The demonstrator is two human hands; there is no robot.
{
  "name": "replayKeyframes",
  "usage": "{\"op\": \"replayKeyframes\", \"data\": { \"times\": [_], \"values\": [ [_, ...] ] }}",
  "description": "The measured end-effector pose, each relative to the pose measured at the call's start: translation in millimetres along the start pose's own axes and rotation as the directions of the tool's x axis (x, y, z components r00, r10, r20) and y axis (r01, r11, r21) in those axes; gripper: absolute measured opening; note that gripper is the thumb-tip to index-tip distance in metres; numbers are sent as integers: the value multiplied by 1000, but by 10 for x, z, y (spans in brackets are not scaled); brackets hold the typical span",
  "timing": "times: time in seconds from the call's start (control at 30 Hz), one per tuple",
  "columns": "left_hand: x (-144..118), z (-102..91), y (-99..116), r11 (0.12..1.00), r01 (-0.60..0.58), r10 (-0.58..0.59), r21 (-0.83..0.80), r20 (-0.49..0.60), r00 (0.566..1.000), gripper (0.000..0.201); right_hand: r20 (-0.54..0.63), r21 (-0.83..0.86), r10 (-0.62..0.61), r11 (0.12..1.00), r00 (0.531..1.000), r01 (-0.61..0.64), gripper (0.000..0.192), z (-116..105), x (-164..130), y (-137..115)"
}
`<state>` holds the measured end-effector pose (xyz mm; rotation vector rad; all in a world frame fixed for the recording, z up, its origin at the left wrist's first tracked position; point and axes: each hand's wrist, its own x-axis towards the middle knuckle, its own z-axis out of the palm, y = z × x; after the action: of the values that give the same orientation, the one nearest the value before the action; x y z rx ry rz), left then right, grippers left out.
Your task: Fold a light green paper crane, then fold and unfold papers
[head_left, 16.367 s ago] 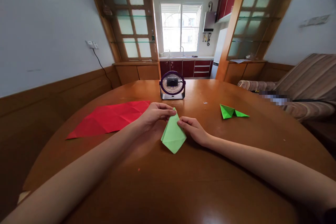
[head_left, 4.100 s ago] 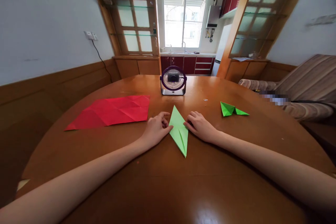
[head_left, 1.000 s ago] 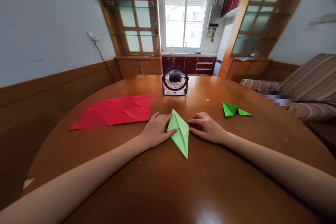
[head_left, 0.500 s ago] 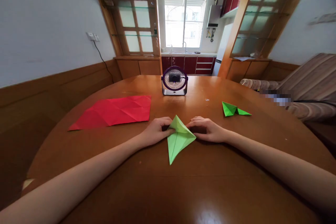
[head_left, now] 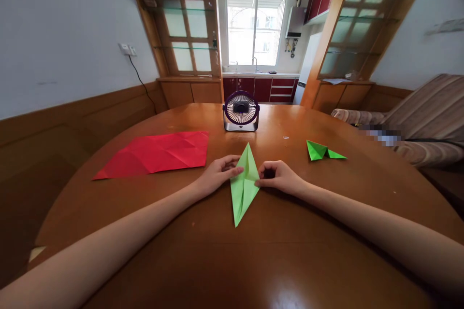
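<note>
A light green sheet of origami paper (head_left: 243, 188), folded into a long diamond, lies between my hands on the brown table (head_left: 282, 246). One tip points away from me, the other toward me, and a crease runs down its middle. My left hand (head_left: 220, 174) grips its left edge, thumb on top and fingers partly behind the paper. Closed in a pinch, my right hand (head_left: 281, 177) holds the right corner between thumb and fingertips.
Creased red paper (head_left: 163, 153) lies on the left of the table. A folded bright green paper piece (head_left: 319, 150) sits to the right. At the back stands a small purple fan (head_left: 241, 111). A striped sofa (head_left: 427, 111) is beyond the table's right edge.
The far part of the green paper now reaches further from me, and the shape is longer and narrower. My right hand has shifted slightly left with the right corner.
</note>
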<state>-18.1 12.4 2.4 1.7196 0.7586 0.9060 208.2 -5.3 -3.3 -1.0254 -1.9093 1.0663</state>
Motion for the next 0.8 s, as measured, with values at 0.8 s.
{"op": "replayKeyframes", "data": {
  "times": [0.8],
  "values": [
    [-126, 73, 59, 723, -429, 451, 542, 101, 887, 10, -83, -140, -238, 964, 968, 225, 11, 29, -136, -72]
  ]
}}
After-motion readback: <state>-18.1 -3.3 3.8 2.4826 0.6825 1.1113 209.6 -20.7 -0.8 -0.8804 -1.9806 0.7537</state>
